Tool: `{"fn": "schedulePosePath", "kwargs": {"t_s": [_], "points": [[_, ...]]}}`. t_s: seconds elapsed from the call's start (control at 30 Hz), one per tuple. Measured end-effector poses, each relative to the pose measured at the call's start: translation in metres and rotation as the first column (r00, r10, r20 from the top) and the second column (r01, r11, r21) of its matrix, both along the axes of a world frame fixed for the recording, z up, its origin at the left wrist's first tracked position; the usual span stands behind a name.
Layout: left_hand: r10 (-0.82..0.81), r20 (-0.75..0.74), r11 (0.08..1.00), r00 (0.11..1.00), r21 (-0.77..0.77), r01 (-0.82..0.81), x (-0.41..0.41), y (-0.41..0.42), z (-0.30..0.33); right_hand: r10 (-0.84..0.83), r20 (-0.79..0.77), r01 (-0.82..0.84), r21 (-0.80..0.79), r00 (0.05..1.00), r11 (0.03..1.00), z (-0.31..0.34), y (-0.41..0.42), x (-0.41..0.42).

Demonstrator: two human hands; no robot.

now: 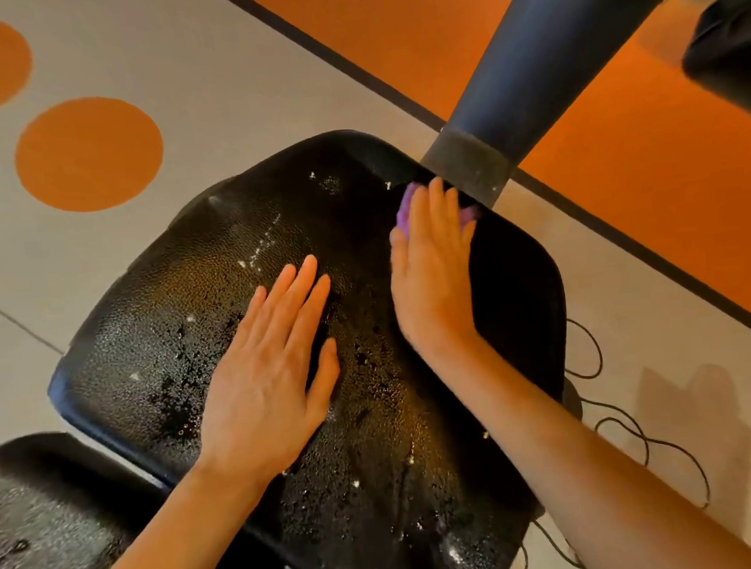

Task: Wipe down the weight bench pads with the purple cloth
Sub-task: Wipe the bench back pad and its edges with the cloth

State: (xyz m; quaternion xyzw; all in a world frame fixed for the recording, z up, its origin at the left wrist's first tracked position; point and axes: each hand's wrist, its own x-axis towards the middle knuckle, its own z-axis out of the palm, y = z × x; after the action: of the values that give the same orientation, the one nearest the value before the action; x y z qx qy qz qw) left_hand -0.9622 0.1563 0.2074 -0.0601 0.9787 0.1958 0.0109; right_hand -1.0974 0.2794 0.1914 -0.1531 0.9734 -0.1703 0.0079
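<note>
Purple cloth (406,210) is seen only in part — it is pressed flat under the right hand (434,272) at the far edge of the seat pad (182,322), just beside the dark post (541,76) that rises past that edge. The right hand's fingers are held straight and together over the cloth, so the cloth is pushed rather than gripped. The left hand (269,370) is laid palm down on the pad's middle, fingers straight and slightly spread, and nothing is held in it; the pad appears to be steadied by it.

The pad's black surface is covered in droplets and white flecks across its middle and near side, while the strip on the right hand's side looks darker and smoother. From this it is judged that wiping of the seat pad is in hand and that most of it is left to be done. A second pad (41,524), nearer than the seat pad and to the left hand's side, is also beaded with wet and looks untouched.

The next move is judged to call for the cloth to be drawn back across the pad toward the near edge under even pressure — with the left hand lifted clear of its path.
</note>
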Motion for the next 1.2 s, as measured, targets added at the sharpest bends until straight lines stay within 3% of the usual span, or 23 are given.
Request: {"fn": "schedulePosePath", "kwargs": {"t_s": [0.07, 0.13, 0.17, 0.27, 0.33, 0.43, 0.5, 0.53, 0.67, 0.8, 0.87, 1.0, 1.2], "points": [[-0.001, -0.015, 0.999, 1.0, 0.048, 0.002, 0.001, -0.001, 0.002, 0.3, 0.02, -0.3, -0.025, 0.954, 0.954, 0.005, 0.016, 0.059], [0.002, -0.028, 0.999, 1.0, 0.051, -0.001, 0.001, -0.008, 0.006, 0.461, 0.055, -0.462, 0.001, 0.885, 0.887, 0.003, 0.032, 0.049], [0.006, -0.03, 1.0, 1.0, 0.029, -0.005, -0.001, -0.013, 0.007, 0.421, 0.029, -0.421, 0.0, 0.907, 0.907, -0.001, 0.028, 0.023], [0.08, -0.017, 0.996, 0.997, -0.027, -0.08, -0.009, -0.032, 0.007, 0.017, 0.003, -0.018, 0.071, 1.0, 0.997, -0.004, -0.002, -0.06], [0.112, -0.004, 0.992, 0.994, -0.059, -0.112, -0.014, -0.037, 0.005, -0.068, -0.015, 0.069, 0.057, 0.998, 0.996, -0.005, -0.012, -0.044], [0.115, 0.009, 0.991, 0.993, -0.072, -0.114, -0.014, -0.035, 0.004, 0.203, 0.018, -0.203, -0.011, 0.979, 0.979, 0.004, 0.011, 0.053], [0.112, 0.011, 0.991, 0.994, -0.068, -0.111, -0.013, -0.036, 0.004, 0.343, 0.102, -0.347, 0.02, 0.934, 0.938, -0.004, 0.029, 0.053], [0.106, 0.013, 0.992, 0.994, -0.069, -0.105, -0.014, -0.036, 0.004, 0.332, 0.121, -0.333, -0.016, 0.936, 0.943, -0.008, 0.025, 0.027], [0.106, 0.013, 0.992, 0.994, -0.073, -0.105, -0.015, -0.037, 0.002, -0.014, 0.029, 0.013, 0.05, 0.999, 0.999, -0.004, -0.012, -0.058], [0.104, 0.021, 0.993, 0.994, -0.06, -0.103, -0.014, -0.037, 0.003, 0.134, 0.055, -0.138, 0.068, 0.989, 0.988, 0.005, 0.03, 0.037], [0.106, 0.022, 0.993, 0.994, -0.053, -0.105, -0.015, -0.038, 0.003, 0.217, 0.058, -0.222, 0.107, 0.974, 0.969, -0.001, 0.045, 0.043], [0.107, 0.002, 0.993, 0.994, -0.045, -0.107, -0.015, -0.037, 0.001, 0.08, 0.036, -0.082, 0.065, 0.996, 0.995, 0.003, 0.017, -0.007], [0.107, -0.008, 0.993, 0.994, -0.047, -0.107, -0.014, -0.037, 0.002, 0.093, 0.041, -0.096, 0.078, 0.995, 0.992, 0.001, 0.061, 0.046]]}}
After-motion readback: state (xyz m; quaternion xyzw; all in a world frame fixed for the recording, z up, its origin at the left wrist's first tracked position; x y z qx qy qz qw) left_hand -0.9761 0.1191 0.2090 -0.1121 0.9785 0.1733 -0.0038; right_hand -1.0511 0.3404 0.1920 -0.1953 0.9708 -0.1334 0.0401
